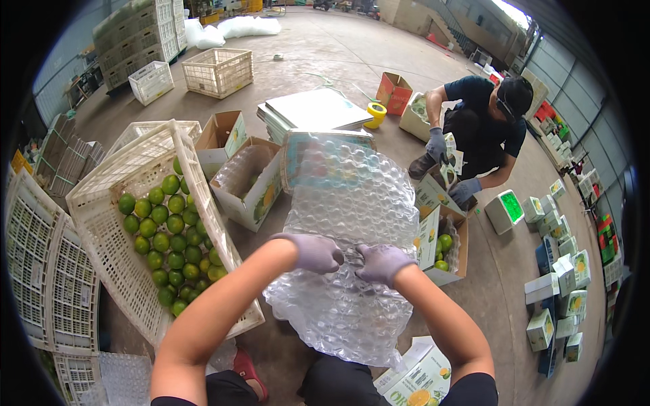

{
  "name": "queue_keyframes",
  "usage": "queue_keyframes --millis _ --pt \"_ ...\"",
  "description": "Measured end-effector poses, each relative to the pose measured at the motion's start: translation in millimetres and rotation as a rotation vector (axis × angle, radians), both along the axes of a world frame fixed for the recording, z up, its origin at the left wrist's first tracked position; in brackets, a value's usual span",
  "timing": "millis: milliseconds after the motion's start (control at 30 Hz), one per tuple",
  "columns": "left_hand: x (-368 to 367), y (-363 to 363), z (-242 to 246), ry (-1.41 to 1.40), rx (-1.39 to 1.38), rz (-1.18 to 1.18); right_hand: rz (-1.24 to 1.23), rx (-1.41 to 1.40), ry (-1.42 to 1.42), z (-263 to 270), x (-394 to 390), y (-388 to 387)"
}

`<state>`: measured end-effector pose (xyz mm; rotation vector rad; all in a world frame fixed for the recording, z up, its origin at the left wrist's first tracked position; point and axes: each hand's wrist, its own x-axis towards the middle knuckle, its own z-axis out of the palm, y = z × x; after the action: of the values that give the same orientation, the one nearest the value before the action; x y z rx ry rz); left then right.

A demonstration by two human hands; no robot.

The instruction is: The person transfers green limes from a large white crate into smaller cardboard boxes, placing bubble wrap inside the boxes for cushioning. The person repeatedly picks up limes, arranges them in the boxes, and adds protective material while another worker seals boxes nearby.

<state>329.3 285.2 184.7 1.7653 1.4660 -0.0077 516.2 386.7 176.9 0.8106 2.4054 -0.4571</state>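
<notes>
A large clear sheet of air-bubble cushioning film spreads in front of me, from over a blue-topped stool or box down towards my knees. My left hand, in a pale purple glove, has its fingers curled on the film near the middle. Close beside it, my right hand in a matching glove pinches the film, wrinkling it between them. To the left, a tilted white plastic crate holds many green citrus fruits. An open carton with green fruits in bubble film stands on the right.
Another open carton lined with film stands beyond the crate. A flat printed carton lies by my right knee. A crouching co-worker in grey gloves handles a carton at right. Foam boards and yellow tape are ahead.
</notes>
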Motion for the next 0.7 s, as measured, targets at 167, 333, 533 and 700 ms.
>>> queue_keyframes --millis 167,333,533,700 --pt "24 61 -82 0.149 -0.576 0.083 -0.038 -0.253 -0.135 -101 -42 48" --pt "37 77 -159 0.036 -0.524 0.049 0.026 -0.181 -0.013 -187 -80 48" --pt "36 59 -182 -0.168 -0.445 -0.006 0.09 -0.183 0.034 -211 -81 37" --pt "44 -13 -113 -0.408 -0.163 -0.089 0.251 -0.335 0.131 -178 -75 31"
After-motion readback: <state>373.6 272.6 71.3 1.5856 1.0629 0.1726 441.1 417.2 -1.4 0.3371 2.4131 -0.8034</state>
